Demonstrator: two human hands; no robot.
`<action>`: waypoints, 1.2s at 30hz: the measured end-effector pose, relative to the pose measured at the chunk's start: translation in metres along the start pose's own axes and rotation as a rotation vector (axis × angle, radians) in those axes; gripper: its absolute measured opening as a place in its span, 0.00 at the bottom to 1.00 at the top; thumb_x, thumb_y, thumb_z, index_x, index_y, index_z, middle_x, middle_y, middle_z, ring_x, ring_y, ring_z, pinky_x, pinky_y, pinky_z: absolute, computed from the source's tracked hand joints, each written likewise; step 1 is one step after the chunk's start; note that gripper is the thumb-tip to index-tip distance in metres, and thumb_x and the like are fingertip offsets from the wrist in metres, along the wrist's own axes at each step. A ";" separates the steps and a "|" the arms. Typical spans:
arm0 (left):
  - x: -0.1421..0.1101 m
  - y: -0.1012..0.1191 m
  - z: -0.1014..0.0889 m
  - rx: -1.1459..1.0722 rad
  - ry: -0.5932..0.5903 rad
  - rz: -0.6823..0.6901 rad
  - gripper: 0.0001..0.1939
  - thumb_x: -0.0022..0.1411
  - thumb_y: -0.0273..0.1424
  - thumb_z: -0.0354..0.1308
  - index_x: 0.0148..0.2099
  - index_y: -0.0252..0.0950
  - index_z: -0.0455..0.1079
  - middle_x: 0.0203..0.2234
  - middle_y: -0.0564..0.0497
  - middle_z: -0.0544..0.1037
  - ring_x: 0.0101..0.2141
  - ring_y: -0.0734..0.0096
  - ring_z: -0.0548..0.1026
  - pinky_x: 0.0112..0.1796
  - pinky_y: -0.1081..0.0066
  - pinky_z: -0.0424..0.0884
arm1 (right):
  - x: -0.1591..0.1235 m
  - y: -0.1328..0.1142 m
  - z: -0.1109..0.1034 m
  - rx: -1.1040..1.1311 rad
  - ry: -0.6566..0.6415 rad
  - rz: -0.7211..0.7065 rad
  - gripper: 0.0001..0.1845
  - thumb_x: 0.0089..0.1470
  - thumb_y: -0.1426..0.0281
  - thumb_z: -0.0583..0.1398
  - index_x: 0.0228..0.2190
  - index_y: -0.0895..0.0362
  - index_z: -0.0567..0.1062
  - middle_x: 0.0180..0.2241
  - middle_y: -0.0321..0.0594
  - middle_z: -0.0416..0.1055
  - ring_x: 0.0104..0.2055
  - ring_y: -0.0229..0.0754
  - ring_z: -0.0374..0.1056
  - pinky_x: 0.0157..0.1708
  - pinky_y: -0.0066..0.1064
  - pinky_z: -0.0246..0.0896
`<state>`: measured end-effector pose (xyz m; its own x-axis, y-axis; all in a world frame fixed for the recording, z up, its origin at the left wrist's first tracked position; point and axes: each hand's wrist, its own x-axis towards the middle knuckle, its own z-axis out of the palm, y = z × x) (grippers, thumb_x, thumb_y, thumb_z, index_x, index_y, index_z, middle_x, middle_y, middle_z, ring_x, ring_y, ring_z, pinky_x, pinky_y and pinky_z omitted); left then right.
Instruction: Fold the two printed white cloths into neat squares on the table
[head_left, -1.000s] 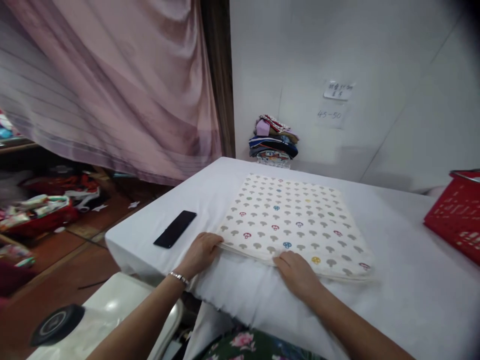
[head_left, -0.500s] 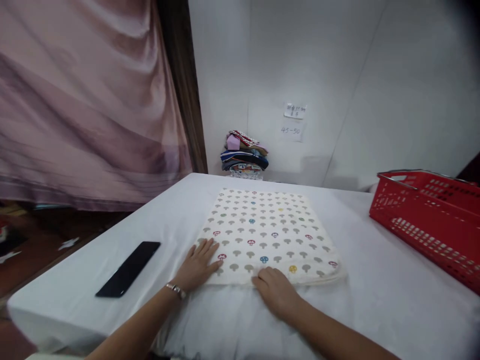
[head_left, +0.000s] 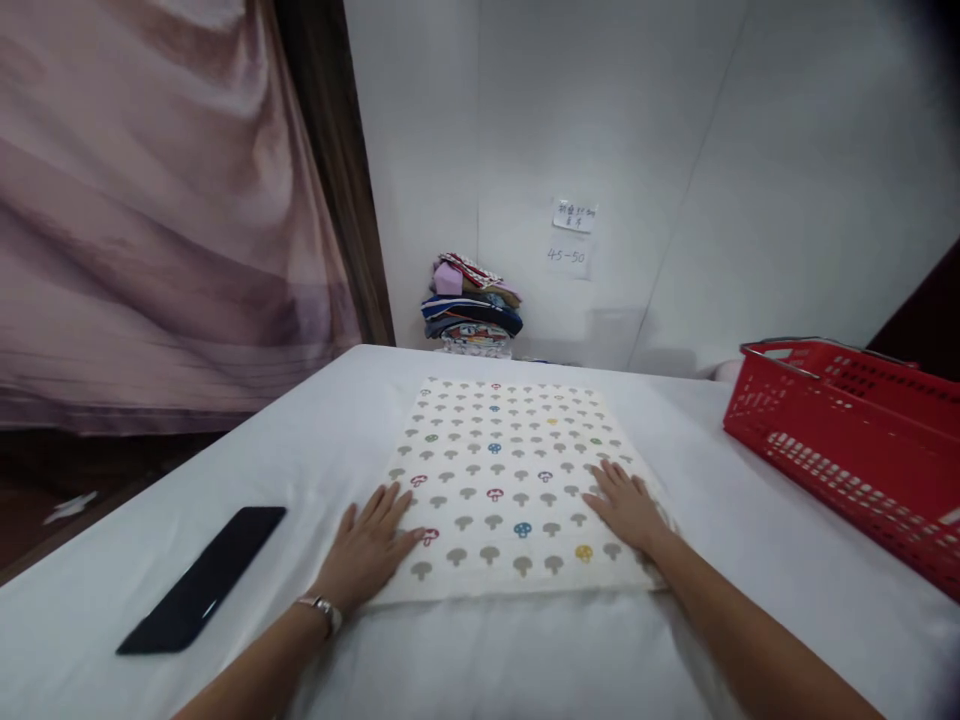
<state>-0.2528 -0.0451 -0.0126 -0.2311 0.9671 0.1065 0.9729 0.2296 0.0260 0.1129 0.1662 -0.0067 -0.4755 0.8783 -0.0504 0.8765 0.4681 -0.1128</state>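
A cream cloth (head_left: 510,510) printed with grey and coloured mushrooms lies flat on the white-covered table, its near edge facing me. My left hand (head_left: 367,545) rests on its near left corner, fingers spread, palm down; a bracelet is on that wrist. On the cloth's right side lies my right hand (head_left: 626,505), also flat with the fingers apart. Neither hand grasps anything. Whether the cloth is one layer or folded I cannot tell.
A dark, flat, phone-like slab (head_left: 206,580) lies on the table (head_left: 315,430) at left. To the right stands a red plastic basket (head_left: 847,440). Folded fabrics (head_left: 472,305) are stacked beyond the far edge, below paper notes (head_left: 570,235) on the wall. A pink curtain (head_left: 150,220) hangs at left.
My right hand has moved from the cloth's near edge to its right side and opened out flat. The left hand stays at the left corner. The view has shifted slightly.
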 end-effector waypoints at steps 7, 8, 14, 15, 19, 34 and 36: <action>0.002 -0.001 -0.018 -0.125 -0.170 -0.047 0.30 0.62 0.49 0.40 0.63 0.45 0.52 0.63 0.48 0.50 0.62 0.53 0.46 0.55 0.45 0.49 | -0.001 0.013 0.024 -0.046 0.029 -0.019 0.34 0.58 0.51 0.40 0.60 0.53 0.54 0.64 0.41 0.41 0.65 0.49 0.36 0.60 0.49 0.36; 0.008 -0.001 -0.023 -0.140 -0.202 -0.037 0.28 0.62 0.48 0.40 0.62 0.47 0.55 0.63 0.48 0.52 0.62 0.53 0.48 0.54 0.44 0.51 | 0.002 0.012 0.021 -0.035 0.022 -0.021 0.33 0.58 0.51 0.39 0.60 0.53 0.54 0.64 0.41 0.41 0.65 0.49 0.36 0.60 0.50 0.37; 0.077 0.004 -0.036 -0.053 -0.037 -0.057 0.32 0.61 0.50 0.40 0.63 0.38 0.54 0.64 0.45 0.48 0.63 0.55 0.44 0.58 0.50 0.44 | 0.046 0.021 0.004 -0.110 0.100 0.022 0.33 0.59 0.54 0.41 0.61 0.56 0.52 0.64 0.44 0.41 0.66 0.49 0.34 0.60 0.49 0.36; 0.088 0.002 -0.031 -0.047 -0.049 -0.078 0.33 0.61 0.50 0.40 0.63 0.37 0.53 0.64 0.45 0.48 0.63 0.55 0.44 0.58 0.50 0.43 | 0.052 0.025 0.004 -0.119 0.082 0.052 0.33 0.58 0.54 0.41 0.61 0.56 0.52 0.64 0.44 0.42 0.65 0.49 0.36 0.60 0.50 0.37; 0.105 -0.015 -0.003 -0.102 -0.117 -0.168 0.35 0.60 0.52 0.38 0.64 0.39 0.50 0.64 0.50 0.45 0.63 0.55 0.44 0.58 0.50 0.43 | 0.059 0.048 0.016 -0.124 0.070 0.095 0.34 0.57 0.52 0.41 0.60 0.54 0.54 0.63 0.43 0.45 0.65 0.48 0.40 0.59 0.50 0.40; 0.279 -0.013 0.003 -0.066 -0.119 -0.085 0.36 0.61 0.52 0.35 0.64 0.37 0.50 0.64 0.47 0.45 0.63 0.59 0.40 0.59 0.51 0.38 | 0.213 0.003 -0.003 -0.054 0.007 -0.015 0.35 0.59 0.52 0.38 0.60 0.58 0.53 0.64 0.45 0.42 0.65 0.48 0.36 0.61 0.46 0.36; 0.297 -0.021 0.014 -0.101 -0.142 -0.137 0.38 0.60 0.54 0.35 0.64 0.35 0.49 0.64 0.46 0.45 0.63 0.57 0.40 0.59 0.50 0.39 | 0.232 0.009 -0.002 -0.028 0.004 0.019 0.36 0.58 0.51 0.38 0.60 0.58 0.53 0.64 0.44 0.43 0.65 0.48 0.37 0.60 0.47 0.36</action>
<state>-0.3415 0.2385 0.0050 -0.3517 0.9350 -0.0457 0.9257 0.3547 0.1311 0.0105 0.3739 -0.0177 -0.4583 0.8875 -0.0485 0.8872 0.4536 -0.0840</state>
